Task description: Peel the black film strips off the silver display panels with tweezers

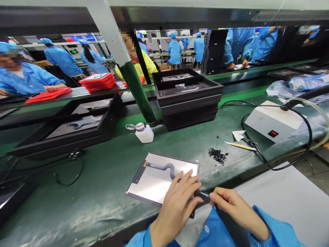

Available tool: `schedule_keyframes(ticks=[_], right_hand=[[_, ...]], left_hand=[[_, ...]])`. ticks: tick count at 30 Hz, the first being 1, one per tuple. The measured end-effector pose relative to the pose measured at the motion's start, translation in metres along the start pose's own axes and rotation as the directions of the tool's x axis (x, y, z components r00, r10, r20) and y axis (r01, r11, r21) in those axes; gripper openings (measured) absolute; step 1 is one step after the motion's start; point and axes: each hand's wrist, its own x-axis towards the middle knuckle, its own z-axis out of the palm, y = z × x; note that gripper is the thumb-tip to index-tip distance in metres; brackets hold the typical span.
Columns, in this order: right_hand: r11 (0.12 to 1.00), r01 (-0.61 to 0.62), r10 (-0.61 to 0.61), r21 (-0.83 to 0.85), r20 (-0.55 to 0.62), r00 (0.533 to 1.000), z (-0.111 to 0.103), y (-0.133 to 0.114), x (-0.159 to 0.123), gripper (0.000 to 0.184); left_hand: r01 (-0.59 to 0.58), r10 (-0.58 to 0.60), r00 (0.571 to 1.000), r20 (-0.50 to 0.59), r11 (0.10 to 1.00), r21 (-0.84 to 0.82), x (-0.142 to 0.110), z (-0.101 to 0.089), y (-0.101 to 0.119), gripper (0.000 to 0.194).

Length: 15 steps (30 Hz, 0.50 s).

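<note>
A flat display panel [154, 180] lies on the green bench with its silvery back up and a grey curved flex cable [168, 168] across it. My left hand [178, 199] rests on the panel's near right corner, fingers stretched out, hiding that part. Just off this corner, my right hand [228, 204] pinches a thin metal tool [204, 194]. Its tip points at the panel's edge; most of it is covered by my fingers, so its exact kind does not show.
A white pump bottle [145, 133] with its lid up stands behind the panel. Black scraps [218, 156] and a yellow-handled blade [240, 146] lie to the right, near a white box with a cable [275, 120]. Black trays [190, 109] are stacked behind. Co-workers sit beyond.
</note>
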Motion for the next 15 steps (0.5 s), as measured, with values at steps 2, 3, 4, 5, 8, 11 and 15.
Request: schedule_keyframes(ticks=[2, 3, 4, 5, 8, 11, 15], right_hand=[[1.0, 0.011, -0.011, -0.001, -0.032, 0.999, -0.004, -0.001, -0.002, 0.058], [1.0, 0.011, -0.011, 0.001, -0.051, 0.999, -0.007, -0.001, -0.003, 0.059], [1.0, 0.01, -0.009, 0.002, -0.075, 0.997, -0.01, 0.0, -0.004, 0.06], [1.0, 0.009, -0.008, 0.002, -0.105, 0.994, -0.013, 0.001, -0.005, 0.061], [1.0, -0.001, 0.007, 0.027, -0.223, 0.975, -0.021, 0.008, -0.01, 0.066], [0.995, -0.027, 0.057, 0.094, -0.333, 0.941, -0.023, 0.018, -0.014, 0.07], [0.989, -0.032, 0.085, 0.144, -0.372, 0.924, -0.023, 0.028, -0.019, 0.071]], left_hand=[[-0.072, 0.071, 0.995, 0.065, 0.997, 0.011, 0.019, 0.003, 0.0, 0.016], [-0.112, 0.11, 0.989, 0.097, 0.994, 0.011, 0.029, 0.004, -0.001, 0.017], [-0.143, 0.142, 0.981, 0.129, 0.99, 0.004, 0.038, 0.005, -0.002, 0.018], [-0.165, 0.165, 0.974, 0.157, 0.986, -0.013, 0.047, 0.006, -0.003, 0.019], [-0.138, 0.157, 0.96, 0.233, 0.986, -0.097, 0.075, 0.01, -0.008, 0.019], [-0.075, 0.115, 0.95, 0.291, 0.987, -0.142, 0.104, 0.021, -0.015, 0.017], [-0.064, 0.141, 0.912, 0.384, 0.976, -0.206, 0.128, 0.034, -0.02, 0.008]])
